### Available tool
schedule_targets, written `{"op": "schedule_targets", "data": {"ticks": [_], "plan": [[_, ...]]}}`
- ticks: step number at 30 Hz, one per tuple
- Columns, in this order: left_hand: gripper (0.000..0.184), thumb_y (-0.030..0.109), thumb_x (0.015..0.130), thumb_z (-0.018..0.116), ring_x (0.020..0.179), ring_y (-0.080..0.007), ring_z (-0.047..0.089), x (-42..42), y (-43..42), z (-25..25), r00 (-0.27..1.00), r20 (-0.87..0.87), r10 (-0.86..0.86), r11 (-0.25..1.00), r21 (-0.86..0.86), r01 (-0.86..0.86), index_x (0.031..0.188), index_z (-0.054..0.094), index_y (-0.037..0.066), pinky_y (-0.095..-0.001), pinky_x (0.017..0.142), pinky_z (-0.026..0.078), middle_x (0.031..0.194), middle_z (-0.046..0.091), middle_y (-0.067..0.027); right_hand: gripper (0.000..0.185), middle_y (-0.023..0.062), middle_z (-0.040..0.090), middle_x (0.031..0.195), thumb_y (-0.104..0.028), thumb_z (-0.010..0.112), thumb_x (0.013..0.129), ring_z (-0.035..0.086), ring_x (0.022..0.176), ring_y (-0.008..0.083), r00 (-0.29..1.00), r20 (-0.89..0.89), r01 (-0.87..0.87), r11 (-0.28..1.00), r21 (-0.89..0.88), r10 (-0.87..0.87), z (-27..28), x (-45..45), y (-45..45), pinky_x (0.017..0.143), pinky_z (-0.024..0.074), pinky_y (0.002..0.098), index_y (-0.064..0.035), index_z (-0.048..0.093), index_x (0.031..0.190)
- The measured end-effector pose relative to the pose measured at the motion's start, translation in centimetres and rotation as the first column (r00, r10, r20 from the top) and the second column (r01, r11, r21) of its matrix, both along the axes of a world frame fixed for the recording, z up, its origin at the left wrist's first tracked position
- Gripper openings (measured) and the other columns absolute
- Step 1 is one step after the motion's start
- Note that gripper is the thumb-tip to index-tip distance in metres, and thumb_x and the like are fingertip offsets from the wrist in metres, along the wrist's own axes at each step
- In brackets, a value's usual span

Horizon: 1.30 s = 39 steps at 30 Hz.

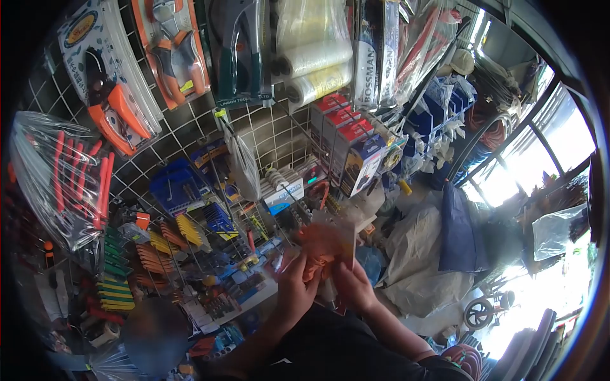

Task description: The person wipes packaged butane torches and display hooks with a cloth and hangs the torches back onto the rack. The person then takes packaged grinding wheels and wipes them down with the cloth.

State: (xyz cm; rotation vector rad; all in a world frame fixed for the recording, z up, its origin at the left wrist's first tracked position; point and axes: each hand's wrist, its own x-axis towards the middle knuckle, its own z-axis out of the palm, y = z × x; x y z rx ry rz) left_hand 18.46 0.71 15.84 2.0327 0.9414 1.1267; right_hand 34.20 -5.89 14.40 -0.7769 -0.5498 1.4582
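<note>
Both part-closed: L hand (296, 283) grips blurry orange item (317, 251), R hand (356, 287) grips pale flat pc (351, 244).

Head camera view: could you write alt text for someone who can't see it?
A person's left hand and right hand handle a blurred, crumpled orange item before a wire grid crowded with packaged tools, including orange-handled cutters.

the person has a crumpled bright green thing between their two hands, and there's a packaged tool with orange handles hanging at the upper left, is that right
Not quite: the head view shows that the crumpled thing between the left hand and right hand is orange, not green. The packaged tool with orange handles does hang at the upper left.
</note>
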Motion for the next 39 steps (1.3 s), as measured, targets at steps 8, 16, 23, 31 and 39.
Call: {"op": "schedule_targets", "data": {"ticks": [8, 16, 23, 31, 39], "plan": [[0.058, -0.006, 0.082, 0.064, 0.117, -0.0383, 0.060, 0.7, 1.9, -0.8, 0.967, 0.216, 0.134, 0.990, -0.073, -0.121, 0.138, 0.048, -0.004, -0.0399, 0.097, 0.047, 0.125, 0.059, -0.0252, 0.052, 0.0084, 0.044, 0.144, -0.014, 0.040, 0.105, 0.042, 0.128, 0.0149, 0.802, 0.572, -0.229, 0.973, 0.027, 0.173, 1.7, -1.1, 0.2, 0.107, 0.0345, 0.0307, -0.0063, 0.026, 0.154], [0.060, -0.002, 0.070, 0.070, 0.110, -0.0353, 0.061, 0.8, 0.1, 1.0, 0.986, 0.016, -0.165, 0.950, 0.272, 0.155, 0.129, 0.058, 0.003, -0.0450, 0.096, 0.046, 0.119, 0.063, -0.0161, 0.042, 0.0130, 0.050, 0.136, -0.028, 0.039, 0.106, 0.052, 0.122, 0.0235, 0.979, -0.121, -0.173, 0.982, -0.081, 0.162, -0.9, 0.5, 0.8, 0.105, 0.0416, 0.0374, -0.0086, 0.040, 0.144], [0.057, 0.003, 0.071, 0.073, 0.108, -0.0322, 0.063, 1.1, -2.9, 1.8, 0.921, -0.024, -0.389, 0.910, 0.146, 0.388, 0.126, 0.059, 0.002, -0.0438, 0.097, 0.047, 0.115, 0.064, -0.0153, 0.055, 0.0117, 0.048, 0.143, -0.044, 0.032, 0.105, 0.048, 0.131, 0.0268, 0.956, -0.285, -0.093, 0.993, -0.067, 0.071, 2.1, 0.7, 1.4, 0.111, 0.0376, 0.0406, -0.0095, 0.035, 0.149], [0.055, 0.002, 0.075, 0.069, 0.115, -0.0340, 0.059, 1.6, 1.8, 3.1, 0.984, -0.124, -0.129, 0.950, 0.270, 0.158, 0.129, 0.058, 0.001, -0.0443, 0.100, 0.045, 0.122, 0.061, -0.0178, 0.056, 0.0112, 0.053, 0.137, -0.033, 0.059, 0.098, 0.050, 0.127, 0.0208, 0.974, -0.079, -0.217, 0.976, -0.036, 0.213, -1.4, -0.7, -1.2, 0.108, 0.0389, 0.0388, -0.0082, 0.040, 0.145], [0.036, 0.001, 0.079, 0.070, 0.085, -0.0333, 0.068, -1.8, 5.0, 3.1, 0.997, 0.063, -0.039, 0.999, -0.002, 0.039, 0.114, 0.061, 0.000, -0.0392, 0.078, 0.053, 0.097, 0.067, -0.0158, 0.033, 0.0098, 0.064, 0.120, -0.006, 0.056, 0.098, 0.061, 0.111, 0.0161, 0.973, 0.138, -0.175, 0.982, -0.065, 0.183, 0.4, -0.2, -0.5, 0.097, 0.0485, 0.0316, 0.0019, 0.054, 0.130]]}}
